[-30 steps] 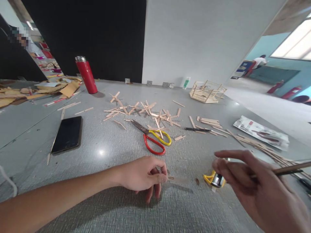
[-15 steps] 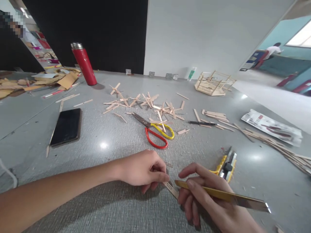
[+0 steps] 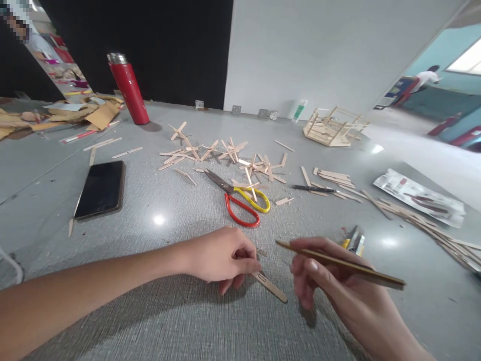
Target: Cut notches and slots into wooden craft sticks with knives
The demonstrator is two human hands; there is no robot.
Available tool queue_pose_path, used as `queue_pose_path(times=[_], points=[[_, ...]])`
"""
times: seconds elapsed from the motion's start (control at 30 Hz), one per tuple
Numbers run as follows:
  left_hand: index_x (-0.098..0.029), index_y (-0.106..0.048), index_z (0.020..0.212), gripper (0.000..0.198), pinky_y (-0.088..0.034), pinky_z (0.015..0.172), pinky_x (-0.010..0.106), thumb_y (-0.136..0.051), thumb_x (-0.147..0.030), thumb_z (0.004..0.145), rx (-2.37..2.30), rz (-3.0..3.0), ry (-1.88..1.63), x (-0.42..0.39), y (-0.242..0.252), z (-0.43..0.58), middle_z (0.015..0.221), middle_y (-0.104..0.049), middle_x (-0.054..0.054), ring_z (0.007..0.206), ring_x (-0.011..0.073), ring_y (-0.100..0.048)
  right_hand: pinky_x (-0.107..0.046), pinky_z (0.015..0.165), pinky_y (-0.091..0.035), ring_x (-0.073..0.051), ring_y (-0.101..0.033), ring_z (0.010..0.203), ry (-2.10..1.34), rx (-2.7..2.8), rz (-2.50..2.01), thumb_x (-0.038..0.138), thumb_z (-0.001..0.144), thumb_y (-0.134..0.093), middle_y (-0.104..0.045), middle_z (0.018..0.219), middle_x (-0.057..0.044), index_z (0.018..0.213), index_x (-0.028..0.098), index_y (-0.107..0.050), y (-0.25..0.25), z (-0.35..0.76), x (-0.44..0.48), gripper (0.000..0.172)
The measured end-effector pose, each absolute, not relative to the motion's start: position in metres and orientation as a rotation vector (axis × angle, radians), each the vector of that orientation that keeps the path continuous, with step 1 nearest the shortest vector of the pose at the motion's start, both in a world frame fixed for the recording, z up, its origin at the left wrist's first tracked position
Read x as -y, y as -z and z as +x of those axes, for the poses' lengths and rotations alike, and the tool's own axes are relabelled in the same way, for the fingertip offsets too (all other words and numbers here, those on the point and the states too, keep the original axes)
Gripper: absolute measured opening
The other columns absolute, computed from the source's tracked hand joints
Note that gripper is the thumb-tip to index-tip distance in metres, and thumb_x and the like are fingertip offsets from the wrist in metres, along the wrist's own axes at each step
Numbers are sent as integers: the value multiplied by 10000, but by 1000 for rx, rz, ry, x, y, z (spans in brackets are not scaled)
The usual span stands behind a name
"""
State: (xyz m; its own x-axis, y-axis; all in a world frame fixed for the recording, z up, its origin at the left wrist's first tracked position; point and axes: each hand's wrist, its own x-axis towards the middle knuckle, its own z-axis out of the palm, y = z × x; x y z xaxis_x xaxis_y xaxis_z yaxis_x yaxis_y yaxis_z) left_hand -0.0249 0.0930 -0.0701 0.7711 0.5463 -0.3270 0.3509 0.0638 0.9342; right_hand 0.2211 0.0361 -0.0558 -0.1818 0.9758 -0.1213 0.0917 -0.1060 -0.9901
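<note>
My left hand [image 3: 225, 258] rests on the grey table [image 3: 158, 311], fingers pinched on one end of a wooden stick [image 3: 269, 286] that lies flat and points right. My right hand [image 3: 330, 286] hovers just right of it, closed round a long thin yellow-brown ruler [image 3: 340, 264] held level above the stick. A yellow utility knife [image 3: 353, 239] lies on the table right behind my right hand.
Red-and-yellow scissors [image 3: 240, 199] lie among several scattered wooden sticks [image 3: 225, 155]. A black phone [image 3: 99, 189] lies left, a red flask [image 3: 128, 89] stands far left, a stick frame [image 3: 332, 128] far right, and a printed packet [image 3: 419, 195] right. Cardboard scraps [image 3: 90, 113] are piled at the far left.
My right hand left the yellow knife, came in beside my left hand with the ruler, then lifted it a little. The stick under my left hand has turned slightly.
</note>
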Motion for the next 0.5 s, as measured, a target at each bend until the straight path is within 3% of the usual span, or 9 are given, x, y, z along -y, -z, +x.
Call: queue_pose_path(times=[0.07,0.17,0.23,0.3,0.37,0.43,0.5], points=[[-200,-557,762,284,-379,367,166,-561,-346,1006,-760,1525,-149,-92,70,-25,623,-616,-47,398,78,-563,-235,462,-605,-161,-712,621,-1412,1284,-1183,456,979,-696,-731,852,-47,1172,235,-730,57,223,-40,295],[-203,-554,764,277,-352,325,160,-558,-349,999,-778,1514,-130,-92,68,-24,618,-616,-41,394,88,-560,-212,435,-579,-130,-672,534,-1467,1185,-1156,461,1034,-605,-698,753,-19,1124,226,-746,62,226,-43,288],[-203,-555,761,265,-349,319,157,-557,-332,993,-783,1521,-136,-92,67,-23,610,-608,-41,394,89,-556,-194,453,-567,-96,-642,496,-1451,1191,-1142,416,1051,-589,-727,797,-23,1131,238,-753,64,228,-43,255],[-202,-556,762,267,-347,317,157,-556,-337,992,-782,1520,-136,-92,68,-22,608,-602,-40,393,89,-552,-230,557,-617,-122,-711,638,-1420,1224,-1103,355,1058,-584,-772,1069,-70,1250,282,-734,65,229,-41,254],[-203,-559,782,273,-341,316,159,-549,-367,1000,-776,1514,-134,-92,70,-22,614,-601,-40,392,89,-547,-322,731,-663,-209,-762,927,-1436,1233,-1031,316,1059,-566,-688,1383,-99,1373,331,-682,63,229,-39,336],[-203,-558,804,279,-338,320,160,-543,-395,1006,-771,1508,-133,-92,71,-22,620,-602,-40,394,87,-543,-394,854,-656,-274,-728,1126,-1476,1198,-973,308,1054,-541,-603,1516,-86,1420,363,-656,60,228,-37,388],[-202,-549,809,279,-340,332,158,-545,-399,1006,-770,1505,-132,-93,73,-22,622,-603,-41,398,83,-543,-393,825,-666,-281,-735,1122,-1488,1126,-984,321,1046,-525,-601,1523,-74,1382,375,-688,56,227,-37,377]])
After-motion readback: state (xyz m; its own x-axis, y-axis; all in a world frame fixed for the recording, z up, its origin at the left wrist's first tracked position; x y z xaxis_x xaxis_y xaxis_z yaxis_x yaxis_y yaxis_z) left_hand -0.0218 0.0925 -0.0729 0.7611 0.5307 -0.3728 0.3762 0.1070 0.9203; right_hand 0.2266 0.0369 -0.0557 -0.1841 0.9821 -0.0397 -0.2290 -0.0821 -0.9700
